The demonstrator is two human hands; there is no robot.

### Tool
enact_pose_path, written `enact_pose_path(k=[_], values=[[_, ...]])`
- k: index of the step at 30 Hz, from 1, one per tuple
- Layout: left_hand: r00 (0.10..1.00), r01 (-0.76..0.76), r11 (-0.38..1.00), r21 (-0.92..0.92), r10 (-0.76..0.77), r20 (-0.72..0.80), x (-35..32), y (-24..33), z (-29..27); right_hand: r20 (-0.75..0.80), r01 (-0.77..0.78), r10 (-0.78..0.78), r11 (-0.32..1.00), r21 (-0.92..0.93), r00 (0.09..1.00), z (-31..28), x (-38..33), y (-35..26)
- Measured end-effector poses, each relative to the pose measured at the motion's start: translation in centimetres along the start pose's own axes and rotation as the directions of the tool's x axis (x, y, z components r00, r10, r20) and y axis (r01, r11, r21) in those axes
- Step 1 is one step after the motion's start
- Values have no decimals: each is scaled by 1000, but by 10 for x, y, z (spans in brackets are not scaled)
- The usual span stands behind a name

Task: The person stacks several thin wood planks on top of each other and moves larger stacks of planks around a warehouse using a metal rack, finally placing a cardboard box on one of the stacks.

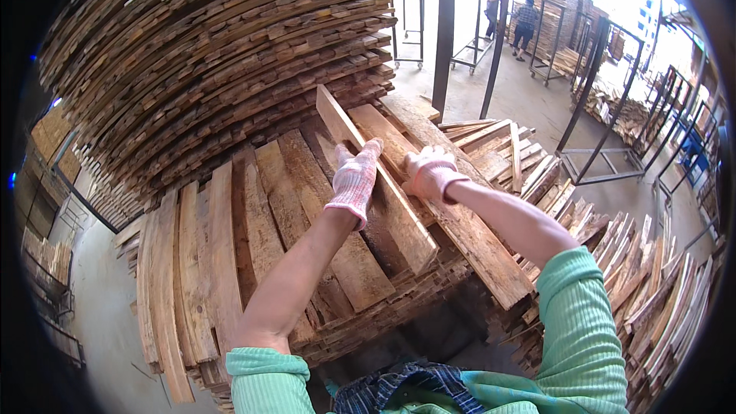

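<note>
My left hand (356,180), in a whitish-pink knit glove, grips a wooden plank (406,222) that is tipped up on its long edge. Its fingers reach over the plank's upper edge. Just to the right, my right hand (431,172), gloved alike, has its fingers curled at the left edge of a second wooden plank (487,257), which lies flatter and points toward me. The fingertips of that hand are partly hidden. Under both planks is a waist-high stack of rough boards, with a row of flat boards (280,184) on its top to the left.
A tall layered lumber stack (222,54) rises behind the boards. Loose wood strips (621,276) are heaped at the right. Black metal frames (602,107), some on castors, stand on the concrete floor (529,100). Two people (525,24) are in the far background.
</note>
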State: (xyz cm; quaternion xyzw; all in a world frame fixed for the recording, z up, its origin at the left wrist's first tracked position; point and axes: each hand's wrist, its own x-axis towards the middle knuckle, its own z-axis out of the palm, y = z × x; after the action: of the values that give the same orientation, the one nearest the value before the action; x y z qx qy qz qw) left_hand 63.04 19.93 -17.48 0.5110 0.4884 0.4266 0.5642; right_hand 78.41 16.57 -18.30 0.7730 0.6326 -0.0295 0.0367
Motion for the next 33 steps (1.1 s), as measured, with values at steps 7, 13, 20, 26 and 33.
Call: enact_pose_path(k=[7,13,20,26,33], values=[[968,-253,483,839,124,220,-10,-8,40,-1,-33,36,900,434,999,-32,23,55],[790,-604,14,797,144,597,-3,-39,46,-12,-152,155,977,147,988,-14,2,49],[742,-668,-58,741,18,670,6,-24,29,-105,-100,126,969,227,986,33,21,72],[746,-604,118,789,432,507,-1,-2,-64,-255,68,12,951,301,967,48,16,109],[962,256,-19,967,-90,-256,-85,9,-285,-28,-222,227,968,114,974,16,10,62]])
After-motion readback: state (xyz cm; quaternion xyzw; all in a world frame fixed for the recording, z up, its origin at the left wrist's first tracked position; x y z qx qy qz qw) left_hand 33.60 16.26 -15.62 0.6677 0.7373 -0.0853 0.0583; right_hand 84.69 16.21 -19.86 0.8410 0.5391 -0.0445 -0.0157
